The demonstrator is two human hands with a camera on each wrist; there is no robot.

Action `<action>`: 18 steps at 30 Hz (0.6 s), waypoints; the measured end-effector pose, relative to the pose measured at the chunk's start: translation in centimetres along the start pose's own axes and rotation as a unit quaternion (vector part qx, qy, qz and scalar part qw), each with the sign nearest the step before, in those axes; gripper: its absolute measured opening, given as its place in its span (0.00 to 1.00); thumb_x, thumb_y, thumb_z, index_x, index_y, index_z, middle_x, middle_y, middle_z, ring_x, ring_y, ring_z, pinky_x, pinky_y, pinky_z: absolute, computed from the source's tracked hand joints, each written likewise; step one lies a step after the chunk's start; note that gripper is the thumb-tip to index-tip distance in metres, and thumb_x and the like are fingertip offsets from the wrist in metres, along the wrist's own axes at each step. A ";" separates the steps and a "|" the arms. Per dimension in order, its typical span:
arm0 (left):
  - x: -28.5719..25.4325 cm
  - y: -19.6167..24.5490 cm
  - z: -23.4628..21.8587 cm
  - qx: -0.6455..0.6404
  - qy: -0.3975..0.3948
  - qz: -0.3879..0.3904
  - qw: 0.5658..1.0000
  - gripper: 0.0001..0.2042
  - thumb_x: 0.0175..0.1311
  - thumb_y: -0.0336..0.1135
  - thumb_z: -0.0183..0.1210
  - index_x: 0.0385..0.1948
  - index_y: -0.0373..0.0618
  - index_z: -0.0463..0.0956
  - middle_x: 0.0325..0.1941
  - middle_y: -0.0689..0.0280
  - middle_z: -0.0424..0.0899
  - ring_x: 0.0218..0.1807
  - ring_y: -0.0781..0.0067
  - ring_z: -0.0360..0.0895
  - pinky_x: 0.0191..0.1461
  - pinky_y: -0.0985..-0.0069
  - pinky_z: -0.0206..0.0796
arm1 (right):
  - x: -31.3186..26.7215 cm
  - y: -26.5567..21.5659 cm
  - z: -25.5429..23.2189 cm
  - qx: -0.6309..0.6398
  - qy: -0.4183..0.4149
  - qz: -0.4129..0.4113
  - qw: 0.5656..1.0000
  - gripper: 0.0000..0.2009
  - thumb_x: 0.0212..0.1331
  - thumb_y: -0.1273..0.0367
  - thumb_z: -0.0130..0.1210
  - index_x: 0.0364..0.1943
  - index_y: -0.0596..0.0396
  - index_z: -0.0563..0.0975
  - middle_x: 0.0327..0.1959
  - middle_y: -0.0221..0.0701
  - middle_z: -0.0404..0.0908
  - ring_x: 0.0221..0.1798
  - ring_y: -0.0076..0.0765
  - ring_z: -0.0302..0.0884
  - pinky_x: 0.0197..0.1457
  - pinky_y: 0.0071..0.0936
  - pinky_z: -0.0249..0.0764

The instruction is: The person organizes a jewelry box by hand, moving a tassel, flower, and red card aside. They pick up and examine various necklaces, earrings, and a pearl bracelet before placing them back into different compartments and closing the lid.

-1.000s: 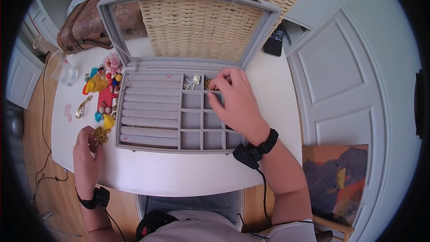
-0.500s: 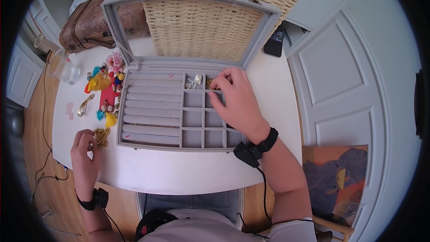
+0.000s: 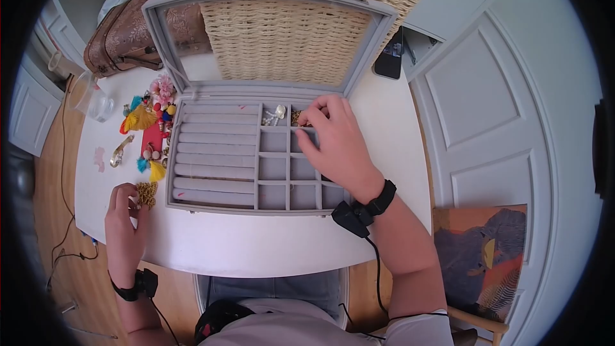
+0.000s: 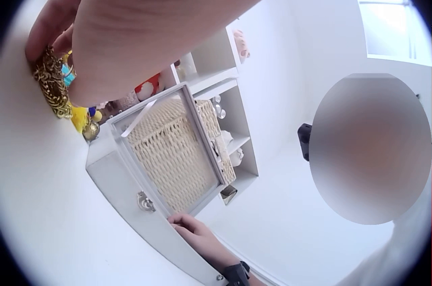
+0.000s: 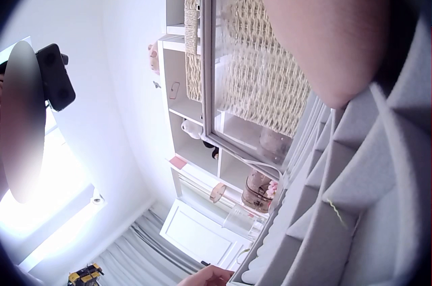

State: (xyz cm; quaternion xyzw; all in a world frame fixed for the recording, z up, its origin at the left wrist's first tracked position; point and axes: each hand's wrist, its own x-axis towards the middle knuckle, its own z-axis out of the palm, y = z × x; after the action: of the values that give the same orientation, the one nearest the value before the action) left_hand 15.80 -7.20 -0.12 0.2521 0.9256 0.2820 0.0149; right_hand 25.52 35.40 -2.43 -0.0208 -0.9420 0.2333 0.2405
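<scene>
- Gold-toned chain [image 3: 147, 193], its links bunched, at the table's left near edge; the left hand [image 3: 125, 224] pinches it between thumb and fingers.
- Right hand [image 3: 339, 147], fingers bent, reaches into an upper square compartment at gold-coloured jewellery [image 3: 296, 118]; its fingertips are hidden, so its grip cannot be told.
- Grey, soft-looking box [image 3: 257, 165]: padded ring rolls [image 3: 218, 152], square compartments, pearly piece [image 3: 280, 112] in one.
- Clear-paned lid [image 3: 157, 41] stands open before a coarse-woven basket [image 3: 282, 38].
- Fringed yellow tassel [image 3: 138, 118] beyond the chain, on the smooth white table [image 3: 224, 243].
</scene>
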 end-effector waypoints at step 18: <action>0.6 0.6 0.7 0.028 0.015 0.001 0.999 0.13 0.62 0.17 0.67 0.48 0.33 0.79 0.48 0.54 0.80 0.39 0.54 0.84 0.43 0.64 0.76 | 0.0 0.0 0.0 0.000 0.005 -0.002 1.000 0.08 0.62 0.71 0.69 0.40 0.57 0.82 0.49 0.36 0.76 0.53 0.45 0.74 0.59 0.42 0.76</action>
State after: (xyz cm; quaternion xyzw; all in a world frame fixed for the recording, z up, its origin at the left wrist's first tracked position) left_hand 15.67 -6.08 -0.29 0.2492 0.9331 0.2592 -0.0060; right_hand 25.47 35.38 -2.43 -0.0199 -0.9407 0.2325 0.2460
